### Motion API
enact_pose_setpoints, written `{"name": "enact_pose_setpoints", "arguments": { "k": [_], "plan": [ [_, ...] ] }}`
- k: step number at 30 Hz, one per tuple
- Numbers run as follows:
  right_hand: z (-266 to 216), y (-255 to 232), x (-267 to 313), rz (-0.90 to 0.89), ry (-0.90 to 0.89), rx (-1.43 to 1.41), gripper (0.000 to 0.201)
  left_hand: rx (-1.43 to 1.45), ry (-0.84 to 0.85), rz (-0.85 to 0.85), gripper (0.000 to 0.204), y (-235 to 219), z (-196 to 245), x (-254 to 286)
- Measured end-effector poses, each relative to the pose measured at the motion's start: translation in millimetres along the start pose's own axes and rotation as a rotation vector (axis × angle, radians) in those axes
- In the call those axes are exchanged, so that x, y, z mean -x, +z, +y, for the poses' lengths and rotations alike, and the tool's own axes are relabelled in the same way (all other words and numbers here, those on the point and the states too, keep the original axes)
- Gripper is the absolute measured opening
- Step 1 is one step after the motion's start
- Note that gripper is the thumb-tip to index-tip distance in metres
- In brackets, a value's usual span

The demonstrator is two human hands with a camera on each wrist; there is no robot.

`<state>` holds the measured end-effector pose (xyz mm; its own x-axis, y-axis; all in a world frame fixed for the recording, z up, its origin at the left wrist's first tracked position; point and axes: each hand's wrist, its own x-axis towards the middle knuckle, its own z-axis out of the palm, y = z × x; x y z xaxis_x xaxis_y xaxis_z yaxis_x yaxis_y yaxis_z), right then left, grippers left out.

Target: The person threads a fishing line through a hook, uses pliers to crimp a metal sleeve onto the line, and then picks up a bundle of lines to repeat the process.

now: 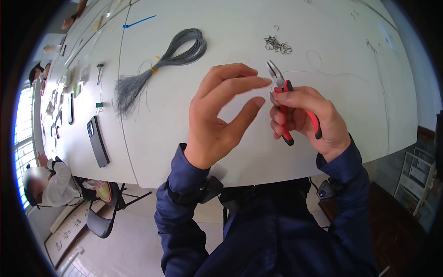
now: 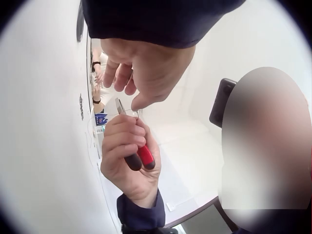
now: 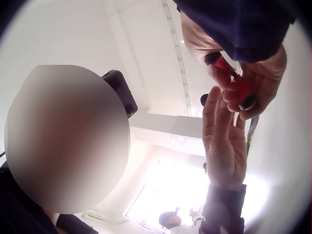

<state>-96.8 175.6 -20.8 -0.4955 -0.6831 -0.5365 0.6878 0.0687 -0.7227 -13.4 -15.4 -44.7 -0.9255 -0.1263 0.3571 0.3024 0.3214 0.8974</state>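
Note:
My right hand (image 1: pixel 318 111) grips a pair of pliers (image 1: pixel 287 134) with red and black handles, their metal nose pointing away from me. At the tips of its thumb and forefinger shows a small dark fish hook (image 1: pixel 272 96). Left of the pliers, my left hand (image 1: pixel 214 115) is raised with fingers apart and gently bent, fingertips close to the plier nose. A thin clear line (image 1: pixel 318 72) runs from near the pliers to the right over the table. In the left wrist view, the left hand (image 2: pixel 156 70) hangs just above the pliers (image 2: pixel 146 155).
Several loose hooks (image 1: pixel 277 45) lie in a pile beyond the pliers. A grey bundle of line (image 1: pixel 184 48), tied in yellow, lies at the left on the white table (image 1: pixel 240 41). Further left are a blue cable tie (image 1: pixel 138 21) and a phone (image 1: pixel 98 143). A seated person (image 1: pixel 57 184) is at lower left.

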Motion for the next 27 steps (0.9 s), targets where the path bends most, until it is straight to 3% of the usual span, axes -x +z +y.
{"name": "enact_pose_setpoints", "arguments": {
  "k": [1,5,8,17,27],
  "plan": [
    [0,-1,1,-0.032,0.021,-0.007,0.029,-0.123,0.089,-0.054,0.031,-3,2,-1],
    [-2,0,7,-0.1,0.068,-0.024,0.029,-0.269,0.166,-0.11,0.028,-8,6,0],
    [0,1,8,-0.092,0.072,0.018,0.029,-0.253,0.15,-0.099,0.027,-4,9,2],
    [-3,-1,14,-0.08,0.114,0.048,0.027,-0.319,0.319,-0.104,0.025,-1,9,1],
    [20,13,31,0.108,-0.196,0.397,0.034,-0.444,0.099,0.167,0.016,5,6,7]
  ]
}}
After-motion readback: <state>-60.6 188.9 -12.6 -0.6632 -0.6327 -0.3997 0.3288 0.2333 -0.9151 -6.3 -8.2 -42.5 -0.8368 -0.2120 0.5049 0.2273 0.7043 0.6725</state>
